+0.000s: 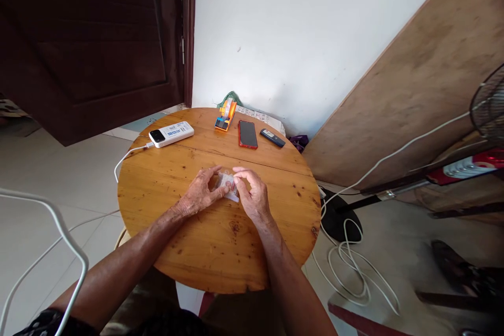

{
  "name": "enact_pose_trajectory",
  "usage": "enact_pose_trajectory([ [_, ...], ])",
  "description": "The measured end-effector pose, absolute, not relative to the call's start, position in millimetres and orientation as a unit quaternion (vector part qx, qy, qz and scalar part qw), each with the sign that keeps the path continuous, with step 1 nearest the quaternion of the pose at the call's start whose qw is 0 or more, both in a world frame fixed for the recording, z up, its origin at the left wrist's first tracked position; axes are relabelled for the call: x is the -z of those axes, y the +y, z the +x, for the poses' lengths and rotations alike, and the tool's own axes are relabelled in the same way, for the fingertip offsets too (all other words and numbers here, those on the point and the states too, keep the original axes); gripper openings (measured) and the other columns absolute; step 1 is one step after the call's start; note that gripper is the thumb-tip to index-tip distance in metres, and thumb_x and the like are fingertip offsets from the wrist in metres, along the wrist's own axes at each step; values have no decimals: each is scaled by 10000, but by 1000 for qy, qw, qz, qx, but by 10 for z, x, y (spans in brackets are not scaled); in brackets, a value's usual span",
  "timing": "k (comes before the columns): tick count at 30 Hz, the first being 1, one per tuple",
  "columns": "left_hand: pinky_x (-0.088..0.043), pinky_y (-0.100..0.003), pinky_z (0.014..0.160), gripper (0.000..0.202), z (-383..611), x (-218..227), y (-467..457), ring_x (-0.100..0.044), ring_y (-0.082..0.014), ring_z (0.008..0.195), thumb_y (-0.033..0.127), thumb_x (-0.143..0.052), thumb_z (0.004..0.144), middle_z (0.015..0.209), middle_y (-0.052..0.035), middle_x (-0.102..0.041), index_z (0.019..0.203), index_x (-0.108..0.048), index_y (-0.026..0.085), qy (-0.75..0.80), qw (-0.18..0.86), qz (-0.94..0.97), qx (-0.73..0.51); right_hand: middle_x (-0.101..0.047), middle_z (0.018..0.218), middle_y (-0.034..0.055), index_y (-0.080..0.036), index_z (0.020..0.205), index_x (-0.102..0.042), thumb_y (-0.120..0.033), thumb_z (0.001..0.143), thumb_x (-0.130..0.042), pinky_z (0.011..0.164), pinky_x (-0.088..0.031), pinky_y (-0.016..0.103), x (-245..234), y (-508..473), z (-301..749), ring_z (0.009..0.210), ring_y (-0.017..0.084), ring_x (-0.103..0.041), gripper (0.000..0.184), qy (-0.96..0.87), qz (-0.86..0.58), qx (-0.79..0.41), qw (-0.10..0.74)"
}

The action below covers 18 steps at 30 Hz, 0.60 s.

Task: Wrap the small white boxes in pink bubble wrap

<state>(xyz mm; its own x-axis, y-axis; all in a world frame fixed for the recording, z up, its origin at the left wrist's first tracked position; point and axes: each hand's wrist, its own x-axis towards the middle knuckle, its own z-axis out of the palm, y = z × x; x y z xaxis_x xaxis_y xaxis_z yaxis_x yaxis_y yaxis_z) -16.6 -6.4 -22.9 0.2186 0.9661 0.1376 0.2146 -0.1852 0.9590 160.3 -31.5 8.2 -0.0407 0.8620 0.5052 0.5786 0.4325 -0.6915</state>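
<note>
A small clear plastic packet (227, 182) with red and white print lies between my two hands, low over the middle of the wooden table. My left hand (202, 190) is at its left side, with the thumb across the packet's near left part and the fingers curving round the far edge. On the other side, my right hand (253, 192) pinches the packet's right edge between thumb and index finger. The hands partly cover the packet, so what is inside it cannot be made out clearly.
Along the far side of the round table (212, 252) are a white power bank (172, 134) with a cable, an orange tape dispenser (226, 114), a red-cased phone (248, 134) and a dark handheld device (272, 137). A white cord (354, 268) coils on the floor at right.
</note>
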Motion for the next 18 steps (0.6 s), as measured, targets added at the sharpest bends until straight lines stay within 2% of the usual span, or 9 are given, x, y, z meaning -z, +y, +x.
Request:
enact_pose_trajectory([
  [5, -452, -456, 1042, 778, -147, 260, -74, -583, -303, 1177, 426, -830, 673, 1279, -129, -611, 1367, -552, 211, 424, 486, 640, -418, -714, 1140, 78, -243, 858, -611, -301, 933, -495, 990, -487, 385, -175, -292, 1579, 1101, 226, -653, 150, -689, -513, -177, 481],
  [10, -456, -464, 1047, 919, -157, 256, -105, -569, -316, 1221, 461, -846, 648, 1393, -174, -531, 1434, -459, 186, 365, 553, 623, -417, -704, 1183, 83, -233, 852, -592, -275, 926, -482, 1000, -474, 397, -478, -170, 1642, 1102, 229, -647, 140, -724, -522, -155, 423],
  [14, -409, -477, 1096, 889, -196, 208, -119, -492, -334, 1329, 566, -760, 740, 1434, -173, -521, 1466, -411, 189, 335, 595, 610, -404, -712, 1160, 82, -226, 877, -612, -268, 917, -478, 972, -482, 399, -717, 33, 1705, 1070, 232, -654, 146, -741, -524, -124, 401],
  [18, -430, -499, 1066, 793, -233, 228, -96, -554, -327, 1262, 634, -597, 854, 1391, -157, -570, 1483, -384, 200, 295, 638, 593, -394, -740, 1049, 104, -193, 968, -633, -276, 910, -482, 870, -520, 384, -830, 266, 1735, 949, 231, -689, 181, -713, -549, -150, 409],
])
